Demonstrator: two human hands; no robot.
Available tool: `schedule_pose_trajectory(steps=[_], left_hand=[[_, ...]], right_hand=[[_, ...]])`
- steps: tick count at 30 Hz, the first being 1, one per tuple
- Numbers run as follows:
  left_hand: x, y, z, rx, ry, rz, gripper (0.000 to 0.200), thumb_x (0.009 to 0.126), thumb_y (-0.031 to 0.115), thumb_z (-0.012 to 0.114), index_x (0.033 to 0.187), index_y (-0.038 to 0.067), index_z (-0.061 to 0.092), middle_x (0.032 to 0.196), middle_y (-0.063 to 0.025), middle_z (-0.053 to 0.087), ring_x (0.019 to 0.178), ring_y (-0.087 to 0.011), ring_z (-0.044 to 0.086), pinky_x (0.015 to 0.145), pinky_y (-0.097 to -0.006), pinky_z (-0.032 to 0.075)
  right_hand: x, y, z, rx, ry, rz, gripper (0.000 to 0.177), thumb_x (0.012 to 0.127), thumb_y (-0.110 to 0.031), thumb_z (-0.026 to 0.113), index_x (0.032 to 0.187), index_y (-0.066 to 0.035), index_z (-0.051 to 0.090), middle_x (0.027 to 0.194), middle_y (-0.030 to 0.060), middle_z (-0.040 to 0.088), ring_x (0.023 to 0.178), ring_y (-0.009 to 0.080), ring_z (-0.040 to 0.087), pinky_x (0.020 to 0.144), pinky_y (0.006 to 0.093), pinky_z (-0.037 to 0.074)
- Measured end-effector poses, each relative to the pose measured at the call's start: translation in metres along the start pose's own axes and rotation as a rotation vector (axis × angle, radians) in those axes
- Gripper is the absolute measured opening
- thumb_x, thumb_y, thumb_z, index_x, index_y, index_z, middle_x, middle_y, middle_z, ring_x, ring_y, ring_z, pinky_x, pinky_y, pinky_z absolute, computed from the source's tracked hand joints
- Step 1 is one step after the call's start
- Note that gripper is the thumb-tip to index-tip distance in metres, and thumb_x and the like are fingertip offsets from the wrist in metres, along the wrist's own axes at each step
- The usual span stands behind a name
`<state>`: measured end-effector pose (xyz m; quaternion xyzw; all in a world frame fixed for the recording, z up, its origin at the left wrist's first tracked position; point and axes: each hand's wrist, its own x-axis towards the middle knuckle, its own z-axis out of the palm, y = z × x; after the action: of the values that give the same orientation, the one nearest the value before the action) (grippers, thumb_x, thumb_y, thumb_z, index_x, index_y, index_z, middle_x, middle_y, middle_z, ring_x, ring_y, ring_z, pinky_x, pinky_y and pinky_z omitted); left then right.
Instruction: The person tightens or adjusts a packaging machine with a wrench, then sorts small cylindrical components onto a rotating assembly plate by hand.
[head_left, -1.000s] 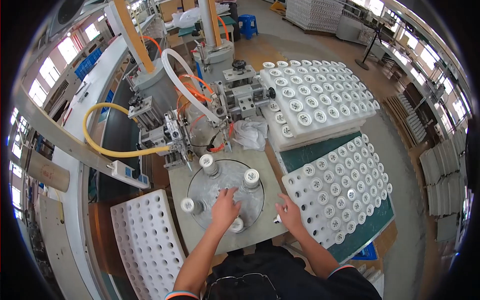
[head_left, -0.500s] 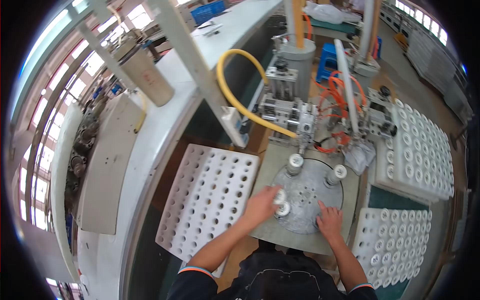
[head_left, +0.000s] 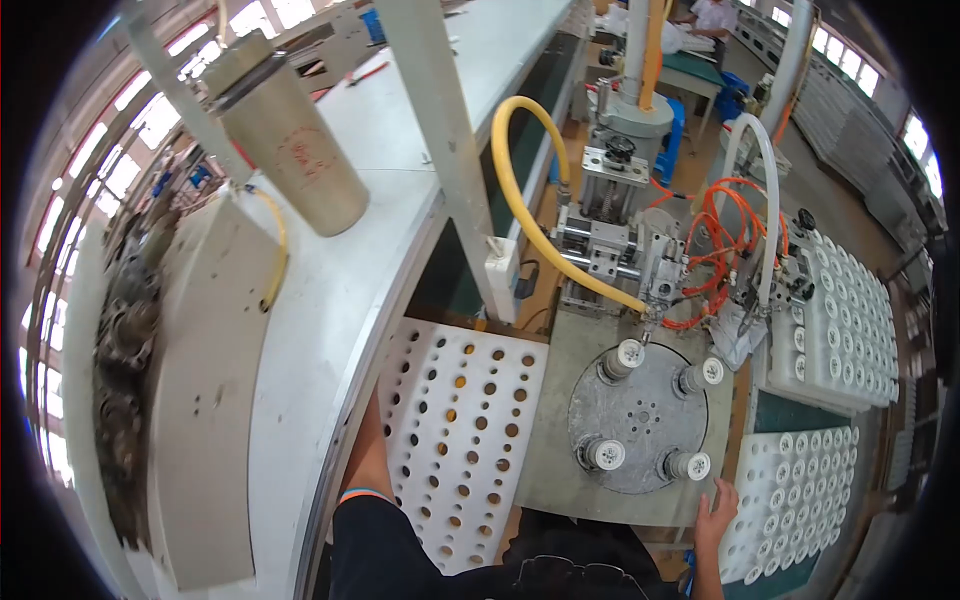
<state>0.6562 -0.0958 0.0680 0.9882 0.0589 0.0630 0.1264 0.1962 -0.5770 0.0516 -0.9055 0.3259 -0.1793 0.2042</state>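
Note:
Several white-topped cylindrical parts stand on the round grey disc (head_left: 643, 450), among them one at the front left (head_left: 606, 454) and one at the front right (head_left: 690, 465). My right hand (head_left: 716, 508) is just off the table's right front corner, beside the tray of white parts (head_left: 735, 540); its fingers are apart and nothing shows in them. My left forearm reaches up along the left side of the white perforated board (head_left: 455, 440); the board and bench edge hide the hand and anything it may hold.
A metal clamping machine (head_left: 610, 250) with a yellow hose (head_left: 515, 210) stands behind the disc. Stacked trays of white parts (head_left: 840, 320) are at the right. A long bench (head_left: 320, 340) with a metal cylinder (head_left: 300, 150) runs along the left. A person (head_left: 714, 18) is far back.
My left hand has left the white part at the disc and gone left, out of sight. My right hand has moved off the disc to the right. The view has shifted.

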Motion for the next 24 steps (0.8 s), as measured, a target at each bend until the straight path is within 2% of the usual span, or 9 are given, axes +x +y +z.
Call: schedule_pose_trajectory(steps=[8,11,12,13,15,18,21,22,24], left_hand=[[0.02,-0.051,0.06,0.132,0.055,0.275,0.076,0.076,0.035,0.068,0.136,0.006,0.032,0.133,-0.0146,0.043,0.12,-0.0273,0.044,0.1,-0.035,0.035],[0.051,-0.104,0.105,-0.157,0.078,0.428,0.076,0.077,0.035,0.067,0.136,0.003,0.031,0.134,-0.0135,0.043,0.121,-0.0273,0.043,0.102,-0.036,0.034],[0.021,-0.053,0.05,-0.146,0.061,0.432,0.083,0.074,0.039,0.068,0.136,0.0,0.029,0.135,-0.0157,0.04,0.121,-0.0305,0.042,0.102,-0.0378,0.032],[0.064,-0.126,0.116,-0.04,0.368,0.55,0.088,0.075,0.05,0.064,0.137,-0.002,0.027,0.136,-0.0194,0.037,0.123,-0.032,0.039,0.102,-0.0396,0.03],[0.029,-0.058,0.062,0.396,0.215,0.344,0.076,0.082,0.043,0.061,0.135,-0.003,0.031,0.134,-0.0212,0.039,0.12,-0.0315,0.041,0.099,-0.0417,0.033],[-0.016,0.004,0.021,0.062,0.376,0.485,0.063,0.085,0.033,0.059,0.132,-0.002,0.037,0.127,-0.0195,0.046,0.114,-0.0295,0.047,0.095,-0.0393,0.038],[-0.087,0.099,0.009,-0.507,-0.091,0.587,0.049,0.088,0.022,0.056,0.129,-0.002,0.042,0.121,-0.0178,0.052,0.107,-0.0276,0.052,0.091,-0.0368,0.042],[-0.124,0.127,0.032,-0.855,-0.346,0.465,0.036,0.086,0.004,0.049,0.122,-0.001,0.05,0.107,-0.0125,0.059,0.093,-0.0217,0.059,0.081,-0.031,0.047],[-0.205,0.21,0.019,-0.847,-0.811,0.58,0.043,0.078,-0.002,0.055,0.121,0.004,0.053,0.102,-0.0076,0.061,0.088,-0.0168,0.059,0.076,-0.0299,0.048]], right_hand=[[-0.077,0.034,-0.042,-0.023,0.127,0.242,0.031,0.072,-0.008,0.061,0.102,-0.001,0.057,0.103,0.0184,0.055,0.099,0.0356,0.05,0.089,0.0414,0.039],[-0.094,0.05,-0.052,-0.097,0.241,0.374,0.027,0.073,-0.012,0.062,0.1,-0.005,0.06,0.101,0.015,0.059,0.099,0.0338,0.053,0.087,0.0414,0.041],[-0.102,0.064,-0.058,-0.106,0.279,0.395,0.028,0.073,-0.013,0.063,0.1,-0.006,0.06,0.099,0.0148,0.059,0.096,0.0334,0.053,0.085,0.0418,0.041],[-0.106,0.077,-0.062,-0.121,0.323,0.508,0.03,0.073,-0.014,0.063,0.102,-0.007,0.06,0.1,0.0137,0.059,0.096,0.0322,0.053,0.084,0.0424,0.041],[-0.107,0.093,-0.085,-0.137,0.385,0.631,0.032,0.072,-0.015,0.064,0.104,-0.008,0.059,0.101,0.0127,0.059,0.096,0.0311,0.053,0.083,0.0429,0.04],[-0.098,0.115,-0.105,-0.337,0.451,0.744,0.043,0.072,-0.023,0.068,0.111,-0.011,0.057,0.105,0.0096,0.058,0.098,0.0289,0.052,0.083,0.0427,0.038],[-0.105,0.132,-0.11,-0.578,0.264,0.667,0.061,0.069,-0.038,0.071,0.122,-0.013,0.052,0.109,0.0087,0.056,0.099,0.0288,0.051,0.083,0.0426,0.037],[-0.107,0.14,-0.114,-0.558,0.253,0.65,0.061,0.069,-0.038,0.071,0.122,-0.013,0.052,0.109,0.0087,0.056,0.099,0.0288,0.051,0.083,0.0426,0.037],[-0.109,0.153,-0.113,-0.473,0.176,0.585,0.065,0.069,-0.038,0.071,0.126,-0.013,0.049,0.107,0.0105,0.056,0.098,0.0297,0.051,0.081,0.0427,0.04]])
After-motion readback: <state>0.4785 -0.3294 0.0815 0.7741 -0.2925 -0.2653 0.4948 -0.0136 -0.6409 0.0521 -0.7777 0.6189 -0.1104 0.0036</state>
